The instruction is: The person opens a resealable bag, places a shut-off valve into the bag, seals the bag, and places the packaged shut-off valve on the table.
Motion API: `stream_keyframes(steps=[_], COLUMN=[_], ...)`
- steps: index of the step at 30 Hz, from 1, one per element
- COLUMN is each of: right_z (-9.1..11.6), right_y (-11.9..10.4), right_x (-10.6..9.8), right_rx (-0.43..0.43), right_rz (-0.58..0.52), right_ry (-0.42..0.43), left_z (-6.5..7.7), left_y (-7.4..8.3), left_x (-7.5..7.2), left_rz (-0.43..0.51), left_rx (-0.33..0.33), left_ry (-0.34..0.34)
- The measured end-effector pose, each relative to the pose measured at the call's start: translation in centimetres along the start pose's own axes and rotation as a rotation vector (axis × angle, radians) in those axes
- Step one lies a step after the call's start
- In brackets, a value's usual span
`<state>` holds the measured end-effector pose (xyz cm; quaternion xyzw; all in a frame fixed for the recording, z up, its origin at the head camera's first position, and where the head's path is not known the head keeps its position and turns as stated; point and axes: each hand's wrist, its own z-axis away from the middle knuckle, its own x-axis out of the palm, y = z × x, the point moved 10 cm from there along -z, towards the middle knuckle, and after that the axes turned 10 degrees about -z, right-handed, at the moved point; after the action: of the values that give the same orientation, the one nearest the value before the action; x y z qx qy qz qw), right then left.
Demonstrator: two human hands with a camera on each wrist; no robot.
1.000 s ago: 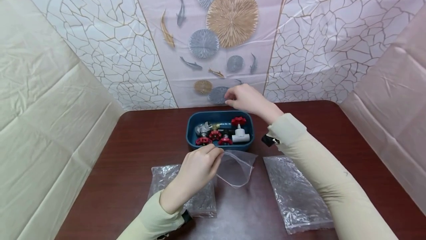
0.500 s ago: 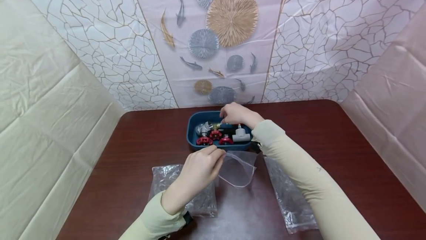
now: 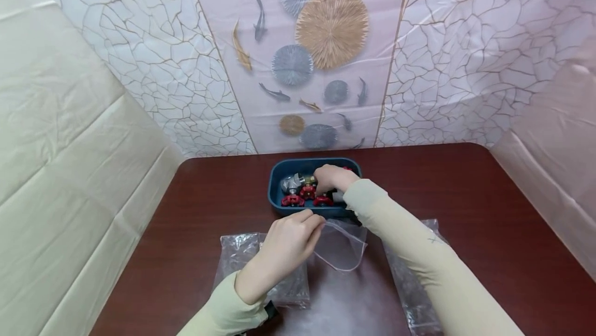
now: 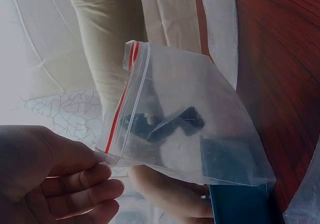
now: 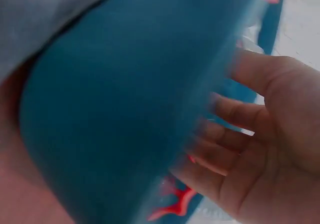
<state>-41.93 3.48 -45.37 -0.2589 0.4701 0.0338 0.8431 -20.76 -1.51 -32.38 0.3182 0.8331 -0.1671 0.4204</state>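
My left hand [image 3: 283, 249] pinches the top edge of a clear zip bag [image 3: 339, 247] between thumb and fingertips. The bag hangs with its mouth parted, and a red zip line shows in the left wrist view. Just beyond it stands a blue plastic bin [image 3: 272, 187] holding several valves. Red handwheels top some of them, such as the valve [image 3: 292, 201] at the front left. A silver fitting [image 3: 291, 183] lies behind that one. My right hand [image 3: 330, 176] reaches down into the bin, fingers [image 5: 220, 151] spread apart, their tips hidden behind the wall.
Clear plastic bags lie flat on the dark red-brown table [image 3: 186, 232]: a left bag [image 3: 235, 249] partly under my left forearm, and a right bag [image 3: 412, 294] partly under my right sleeve. Patterned cloth hangs behind the table.
My right hand has come down from above the bin's back right into it, covering the white valve. My left hand keeps hold of the bag. The head view has shifted slightly.
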Motion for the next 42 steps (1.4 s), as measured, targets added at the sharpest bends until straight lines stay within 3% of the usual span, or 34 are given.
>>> stream_keyframes(steps=[9,22,29,42], right_z=[-1.2,-1.3,-0.7,0.2], right_y=[0.3,0.6,0.6,0.3], right_x=[1.4,1.0,1.7,0.9], right_rx=[0.078,0.050,0.051,0.004], right_rz=[-0.024,-0.016,-0.020,0.022], right_ry=[-0.036,0.035,0.016,0.049], left_z=[0.2,-0.2,-0.2,-0.3], left_y=[0.1,0.5,0.7,1.0], left_x=[0.4,0.7,0.7,0.7], left_rz=[0.005,0.023,0.025,0.019], left_rx=[0.001,0.028,0.028,0.040], left_ry=[-0.022,-0.028,-0.039,-0.037])
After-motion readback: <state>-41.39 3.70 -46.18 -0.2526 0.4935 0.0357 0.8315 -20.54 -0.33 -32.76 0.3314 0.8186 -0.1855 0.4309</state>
